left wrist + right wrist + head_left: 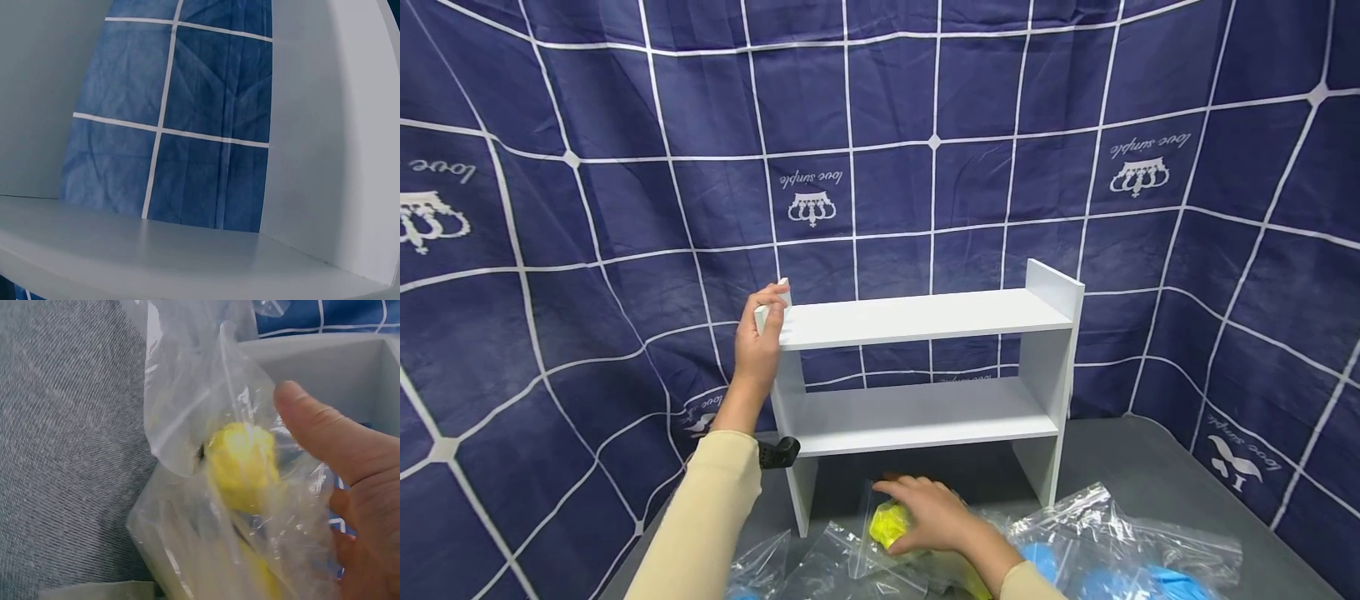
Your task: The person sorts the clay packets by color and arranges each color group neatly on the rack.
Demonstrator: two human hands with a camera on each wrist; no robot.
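A white two-tier shelf (917, 321) stands upright on the grey surface. My left hand (758, 337) grips the top of its left side panel, with the thumb on the near side. In the left wrist view only the shelf's inner boards (331, 125) appear, and the hand is out of sight. Low in front of the shelf, my right hand (934, 514) reaches over a clear plastic bag with a yellow lump (889, 523) inside. Thumb and fingers are spread in a wide curve beside the yellow lump (240, 465). The right thumb looks straight, and the other fingers are partly hidden.
More clear bags (1101, 533) with blue contents (1176, 583) lie at the right front. Another clear bag (767, 567) is at the left front. A navy curtain (895, 192) with white grid lines hangs behind and on both sides.
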